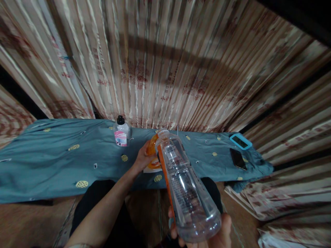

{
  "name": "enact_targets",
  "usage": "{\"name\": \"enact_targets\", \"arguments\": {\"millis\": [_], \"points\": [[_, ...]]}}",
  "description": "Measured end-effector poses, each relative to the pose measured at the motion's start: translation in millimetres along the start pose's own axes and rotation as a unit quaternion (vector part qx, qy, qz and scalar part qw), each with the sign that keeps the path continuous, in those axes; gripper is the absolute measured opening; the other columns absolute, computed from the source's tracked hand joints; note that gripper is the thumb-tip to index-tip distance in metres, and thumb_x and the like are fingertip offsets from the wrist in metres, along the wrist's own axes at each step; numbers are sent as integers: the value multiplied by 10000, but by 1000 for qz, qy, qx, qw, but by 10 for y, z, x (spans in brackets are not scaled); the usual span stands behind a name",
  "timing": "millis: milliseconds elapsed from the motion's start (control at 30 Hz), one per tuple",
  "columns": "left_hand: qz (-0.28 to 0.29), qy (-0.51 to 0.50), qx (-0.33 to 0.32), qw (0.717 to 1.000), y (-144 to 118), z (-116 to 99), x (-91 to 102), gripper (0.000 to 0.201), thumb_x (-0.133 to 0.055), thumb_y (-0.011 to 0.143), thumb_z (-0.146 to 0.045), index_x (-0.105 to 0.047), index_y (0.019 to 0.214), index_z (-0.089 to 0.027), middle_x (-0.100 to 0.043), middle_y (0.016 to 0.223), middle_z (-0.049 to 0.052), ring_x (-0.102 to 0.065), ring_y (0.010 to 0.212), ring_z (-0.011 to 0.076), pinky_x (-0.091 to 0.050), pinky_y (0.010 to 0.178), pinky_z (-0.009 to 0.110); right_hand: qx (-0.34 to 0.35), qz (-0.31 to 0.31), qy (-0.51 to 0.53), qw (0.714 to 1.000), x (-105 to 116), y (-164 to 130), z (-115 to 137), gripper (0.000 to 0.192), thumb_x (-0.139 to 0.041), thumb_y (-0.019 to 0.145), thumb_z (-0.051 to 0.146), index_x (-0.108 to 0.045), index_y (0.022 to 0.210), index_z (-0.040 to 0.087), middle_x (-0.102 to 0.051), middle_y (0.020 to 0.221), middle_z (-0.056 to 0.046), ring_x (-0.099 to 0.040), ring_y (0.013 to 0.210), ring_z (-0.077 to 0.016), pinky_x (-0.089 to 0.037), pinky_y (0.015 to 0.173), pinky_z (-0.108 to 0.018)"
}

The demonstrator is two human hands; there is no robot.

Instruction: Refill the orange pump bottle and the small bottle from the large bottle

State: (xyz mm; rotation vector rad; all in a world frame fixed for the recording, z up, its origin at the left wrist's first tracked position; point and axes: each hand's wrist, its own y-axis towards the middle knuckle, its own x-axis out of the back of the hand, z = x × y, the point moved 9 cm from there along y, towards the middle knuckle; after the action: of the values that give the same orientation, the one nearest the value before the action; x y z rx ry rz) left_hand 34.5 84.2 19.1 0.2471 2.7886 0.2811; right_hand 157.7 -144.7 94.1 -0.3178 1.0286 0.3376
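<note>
My right hand [207, 232] grips the base of a large clear plastic bottle [184, 186] with an orange label strip, tilted so its open neck points away toward the table. My left hand [143, 159] reaches forward and holds an orange round object [152, 148], possibly a cup or funnel, at the bottle's mouth. What is inside the orange object is hidden. A white paper or card lies under it on the blue-green cloth [51, 165].
A small clear bottle [121, 132] with a black cap and pink label stands at the back of the cloth-covered low table. Two phones lie at the right end, one in a blue case [240, 141], one dark [238, 158]. Patterned curtains hang behind. My dark-clothed knees are below.
</note>
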Motion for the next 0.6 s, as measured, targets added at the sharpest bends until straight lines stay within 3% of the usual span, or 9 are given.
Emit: {"name": "enact_targets", "arguments": {"millis": [267,600], "points": [[-19,20,1,1000,12,49,57,661,-986,501,-368,-706,1074,-192,-785,1021,52,-728,943,262,-580,904,387,7,-13,11,1000,69,28,-18,784,-813,621,766,-791,1180,216,-802,1148,-148,-806,915,-235,-611,724,-221],[-12,19,0,1000,2,44,7,693,-969,551,-425,-701,1146,-195,-776,1129,83,-723,1048,283,-562,989,409,7,-30,1,1000,123,-5,-39,694,-837,704,697,-783,1197,210,-800,1151,-154,-802,940,-265,-606,770,-272]]}}
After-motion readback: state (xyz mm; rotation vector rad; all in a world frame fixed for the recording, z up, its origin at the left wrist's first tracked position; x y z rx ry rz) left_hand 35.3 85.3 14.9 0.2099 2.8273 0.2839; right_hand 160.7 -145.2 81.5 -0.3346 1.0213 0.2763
